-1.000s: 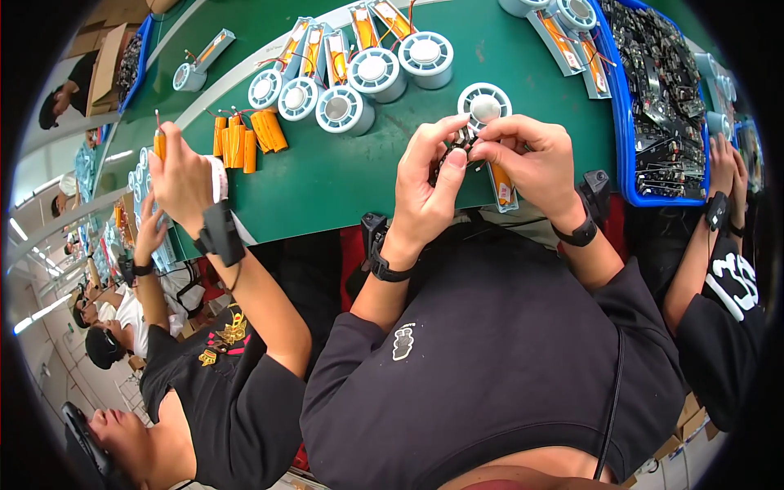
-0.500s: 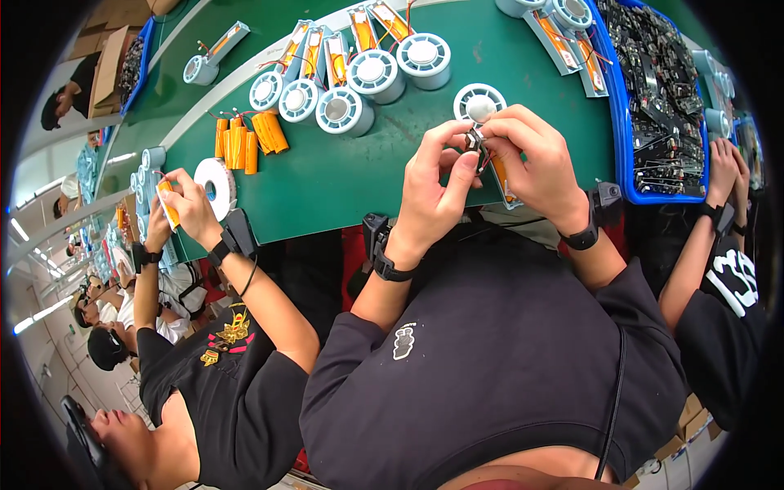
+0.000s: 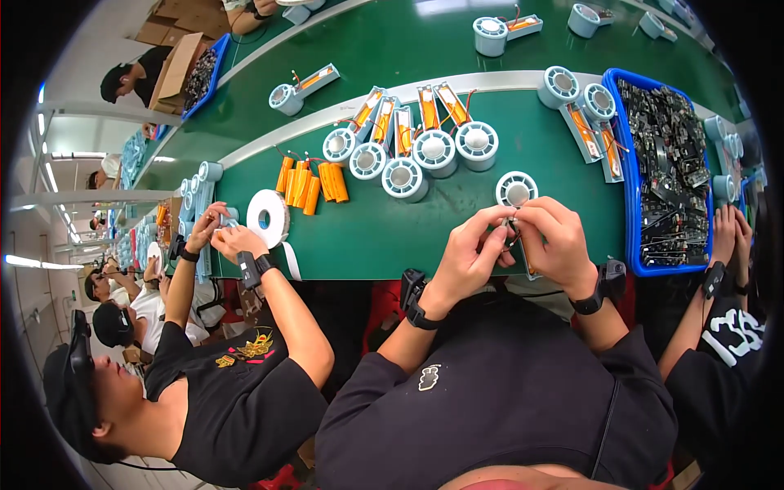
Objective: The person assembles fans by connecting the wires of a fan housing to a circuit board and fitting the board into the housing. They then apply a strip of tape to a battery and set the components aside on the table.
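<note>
My left hand (image 3: 474, 253) is closed, thumb and fingers pinching a small dark circuit board (image 3: 512, 237) with thin wires. My right hand (image 3: 562, 245) meets it from the right, its fingertips pressed together at the board's upper end. Exactly what those right fingertips grip is hidden. Just beyond my hands stands the round, vented end of a light-blue housing (image 3: 516, 189). Its narrow body, with an orange battery (image 3: 529, 260), runs back beneath my right hand and is mostly covered.
Several light-blue housings (image 3: 434, 153) with batteries sit beyond, left of centre. Loose orange battery packs (image 3: 309, 196) and a white tape roll (image 3: 279, 219) lie farther left. A blue bin (image 3: 632, 220) of circuit boards stands at right. Co-workers' hands (image 3: 237, 242) work on both sides.
The view has shifted, so the bench sits lower and farther right. My hands remain pinched together around the board. The left co-worker's hands now hold a light-blue part instead of an orange battery.
</note>
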`<state>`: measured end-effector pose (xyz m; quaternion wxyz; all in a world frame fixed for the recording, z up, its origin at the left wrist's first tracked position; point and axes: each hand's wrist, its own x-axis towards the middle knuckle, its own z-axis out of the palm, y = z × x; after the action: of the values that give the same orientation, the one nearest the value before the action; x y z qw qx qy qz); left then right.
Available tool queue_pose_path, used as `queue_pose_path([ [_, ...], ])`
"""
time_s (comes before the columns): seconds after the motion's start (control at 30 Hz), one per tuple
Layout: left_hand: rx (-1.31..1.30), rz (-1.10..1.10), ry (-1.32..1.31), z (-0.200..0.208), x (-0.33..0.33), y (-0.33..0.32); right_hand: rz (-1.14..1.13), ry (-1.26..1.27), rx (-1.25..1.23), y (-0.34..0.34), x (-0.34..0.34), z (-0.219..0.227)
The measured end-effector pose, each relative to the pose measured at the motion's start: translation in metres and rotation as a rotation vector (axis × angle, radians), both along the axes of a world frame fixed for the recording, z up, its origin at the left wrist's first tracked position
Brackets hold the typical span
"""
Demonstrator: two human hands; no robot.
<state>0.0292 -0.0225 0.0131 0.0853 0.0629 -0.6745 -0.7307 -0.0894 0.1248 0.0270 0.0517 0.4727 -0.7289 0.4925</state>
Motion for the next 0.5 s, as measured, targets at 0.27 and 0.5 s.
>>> queue_pose_path([
  [0.27,0.041,0.106,-0.002,-0.001,-0.002,0.009,-0.041,0.106,0.089,-0.004,0.004,0.008],
  [0.5,0.067,0.060,-0.015,-0.003,-0.003,-0.001,0.034,0.183,0.112,-0.005,-0.010,0.007],
])
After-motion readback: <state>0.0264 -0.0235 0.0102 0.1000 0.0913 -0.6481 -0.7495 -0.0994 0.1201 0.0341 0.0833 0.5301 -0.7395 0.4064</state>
